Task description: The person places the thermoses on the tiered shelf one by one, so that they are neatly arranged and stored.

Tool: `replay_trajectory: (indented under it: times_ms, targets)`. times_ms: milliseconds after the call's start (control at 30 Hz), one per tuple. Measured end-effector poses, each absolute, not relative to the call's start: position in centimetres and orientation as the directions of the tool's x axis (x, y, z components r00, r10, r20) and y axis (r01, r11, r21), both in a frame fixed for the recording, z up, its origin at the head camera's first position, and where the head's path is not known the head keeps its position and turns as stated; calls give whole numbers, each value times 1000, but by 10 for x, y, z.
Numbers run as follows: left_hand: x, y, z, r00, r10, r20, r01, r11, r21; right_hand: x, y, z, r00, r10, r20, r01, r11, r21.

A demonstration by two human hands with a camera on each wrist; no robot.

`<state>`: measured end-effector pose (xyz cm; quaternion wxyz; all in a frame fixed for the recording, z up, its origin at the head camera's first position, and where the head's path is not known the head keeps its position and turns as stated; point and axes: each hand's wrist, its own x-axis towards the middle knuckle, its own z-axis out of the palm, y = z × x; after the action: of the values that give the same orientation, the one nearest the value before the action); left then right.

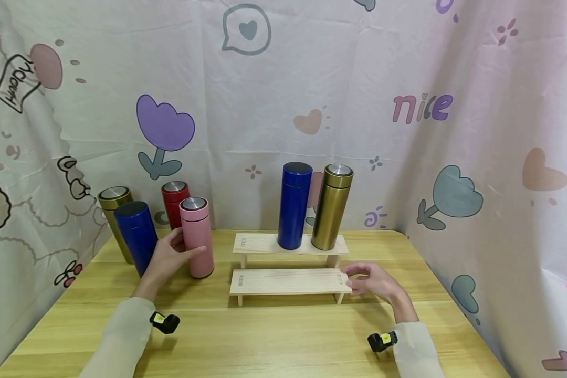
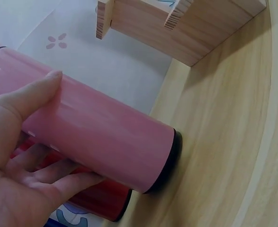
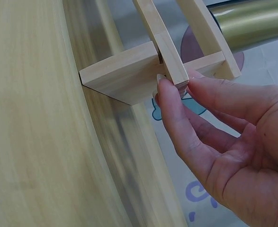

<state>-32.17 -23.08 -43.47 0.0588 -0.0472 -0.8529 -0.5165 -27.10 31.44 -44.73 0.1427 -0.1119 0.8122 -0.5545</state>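
My left hand (image 1: 165,257) holds a pink thermos bottle (image 1: 200,247) that stands upright on the table. In the left wrist view its thumb lies across the pink side, and the fingers pass between it and a red thermos (image 2: 101,198). My right hand (image 1: 370,283) pinches the right end of the lower board of a two-tier wooden stand (image 1: 288,282). The right wrist view shows thumb and fingertips on either face of that board end (image 3: 169,61). A blue thermos (image 1: 293,210) and a gold thermos (image 1: 332,210) stand on the upper tier.
Left of the pink bottle, another blue thermos (image 1: 136,236) and another gold thermos (image 1: 115,210) stand close together, near the red one. A patterned curtain (image 1: 245,105) hangs behind the wooden table (image 1: 264,341) and along both its sides.
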Motion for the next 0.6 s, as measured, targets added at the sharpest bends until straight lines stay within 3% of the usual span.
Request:
replay_trajectory:
  times_ms: [600]
  targets:
    - [-315, -224, -422, -987, -7, 161, 140, 456, 879, -272, 316, -448, -926, -366, -96, -42, 351, -935]
